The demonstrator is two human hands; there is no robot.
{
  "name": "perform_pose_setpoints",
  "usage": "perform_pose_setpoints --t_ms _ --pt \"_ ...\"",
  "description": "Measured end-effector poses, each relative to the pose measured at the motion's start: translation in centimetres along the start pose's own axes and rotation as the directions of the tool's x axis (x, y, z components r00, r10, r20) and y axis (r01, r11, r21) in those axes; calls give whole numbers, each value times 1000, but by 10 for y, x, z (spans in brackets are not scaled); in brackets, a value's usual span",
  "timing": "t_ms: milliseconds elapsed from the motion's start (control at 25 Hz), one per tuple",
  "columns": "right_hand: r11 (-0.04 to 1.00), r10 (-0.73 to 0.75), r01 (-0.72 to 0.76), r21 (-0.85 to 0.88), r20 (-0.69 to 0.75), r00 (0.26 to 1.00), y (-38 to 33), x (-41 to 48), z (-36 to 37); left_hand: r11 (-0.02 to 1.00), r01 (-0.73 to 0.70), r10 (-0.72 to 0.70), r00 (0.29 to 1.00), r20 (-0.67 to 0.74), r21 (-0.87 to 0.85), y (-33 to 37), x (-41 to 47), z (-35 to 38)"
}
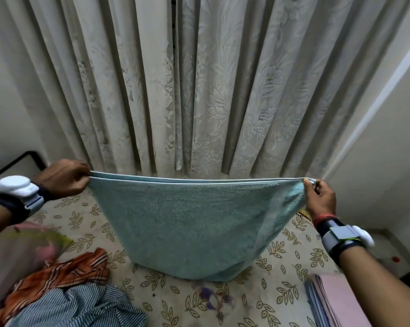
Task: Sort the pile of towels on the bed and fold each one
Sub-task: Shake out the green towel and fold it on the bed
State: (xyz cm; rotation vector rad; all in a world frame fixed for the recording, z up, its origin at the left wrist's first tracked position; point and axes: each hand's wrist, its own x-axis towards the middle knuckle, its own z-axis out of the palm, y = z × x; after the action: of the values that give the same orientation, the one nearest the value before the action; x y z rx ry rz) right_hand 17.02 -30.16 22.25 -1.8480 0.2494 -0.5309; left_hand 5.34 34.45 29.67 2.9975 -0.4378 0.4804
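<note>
A light blue terry towel (pixel 190 223), doubled over, hangs stretched between my two hands above the bed (pixel 166 300). My left hand (pixel 64 178) pinches its left top corners and my right hand (pixel 319 197) pinches the right ones. Its lower fold sags down to the leaf-print sheet. At the lower left lies a pile of unfolded towels: an orange striped one (pixel 64 272), a blue-and-white striped one (pixel 81 308) and a pink-and-green one (pixel 34 241). A stack of folded pink and blue towels (pixel 334 300) sits at the lower right.
Pale floral curtains (pixel 199 90) hang right behind the bed. A black bed frame rail (pixel 22 159) shows at the far left. White walls stand on both sides, with floor visible at the lower right past the bed's edge.
</note>
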Motion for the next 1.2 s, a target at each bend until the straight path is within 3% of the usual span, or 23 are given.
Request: perform_pose_setpoints --t_ms 160,240,320,400,520,640,680,720,800,920,1000,1200 --pt "997 51 -53 -49 -48 998 8 1 -2 998 -57 60 994 95 -31 4 -8 4" --pt "997 52 -55 -62 -55 997 10 -3 1 994 51 -48 998 35 -98 9 -9 8" --pt "997 37 -39 -60 -32 999 9 -8 3 944 247 -250 968 16 -219 15 -8 12" --pt "1000 24 -23 -19 31 999 6 -12 1 824 421 -433 900 59 -379 19 -9 12" --pt "985 100 -130 117 235 967 4 -5 -6 617 507 -565 818 110 -602 20 -7 10" --pt "906 210 -351 237 468 859 1 13 -13 273 568 -463 785 411 -777 19 -1 -11" --pt "875 242 -419 243 531 812 -3 19 -13 187 608 -383 769 513 -772 18 3 -20" --pt "851 276 -472 230 569 775 -4 27 -12 165 636 -341 754 561 -754 16 8 -27" --pt "875 321 -458 158 518 793 -5 44 -4 182 658 -447 717 534 -731 10 27 -24" --pt "942 266 -213 -261 190 945 -11 54 24 257 686 -791 554 260 -680 12 64 7" --pt "919 162 -119 -377 84 983 -28 40 49 354 690 -784 587 203 -631 36 87 29" --pt "932 70 7 -362 200 977 -52 -20 109 402 639 -628 714 310 -656 122 110 49"
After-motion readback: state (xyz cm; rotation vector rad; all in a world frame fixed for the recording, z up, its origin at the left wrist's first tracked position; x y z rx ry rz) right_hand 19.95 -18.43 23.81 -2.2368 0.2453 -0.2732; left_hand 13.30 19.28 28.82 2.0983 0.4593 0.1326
